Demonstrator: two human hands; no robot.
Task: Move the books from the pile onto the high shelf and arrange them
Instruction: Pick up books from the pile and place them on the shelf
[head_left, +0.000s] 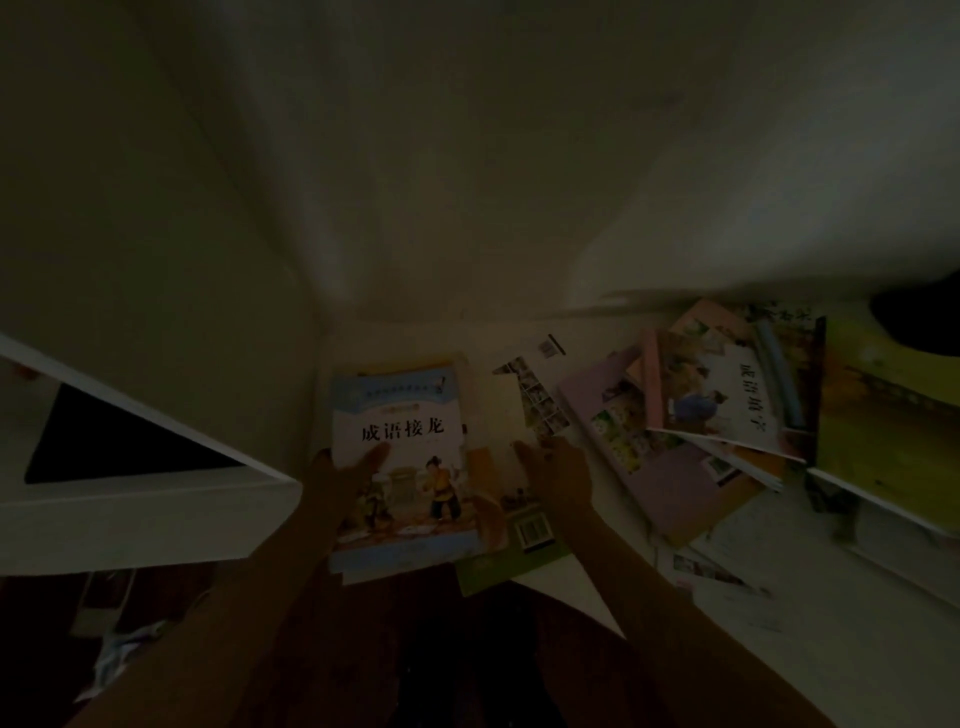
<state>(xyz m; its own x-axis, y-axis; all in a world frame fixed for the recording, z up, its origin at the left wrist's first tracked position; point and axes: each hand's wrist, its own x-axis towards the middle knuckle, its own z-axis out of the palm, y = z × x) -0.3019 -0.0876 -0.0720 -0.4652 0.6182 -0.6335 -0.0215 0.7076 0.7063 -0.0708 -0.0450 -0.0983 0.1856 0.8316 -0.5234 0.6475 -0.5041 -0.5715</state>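
Note:
The view is dim. A small stack of books lies on the white desk (582, 577); its top book (410, 415) has a blue-and-white cover with black characters and cartoon figures. My left hand (343, 478) grips this stack at its left edge, thumb lying on the cover. My right hand (558, 473) rests with straight fingers on the pale book (501, 415) just to the right. A loose pile of books (727, 405) is spread over the desk further right. The high shelf is out of view.
A white shelf unit with a dark opening (135, 457) juts in from the left. White walls meet in a corner behind the desk. A yellow-green book (883, 415) lies at the far right. The dark floor shows below the desk edge.

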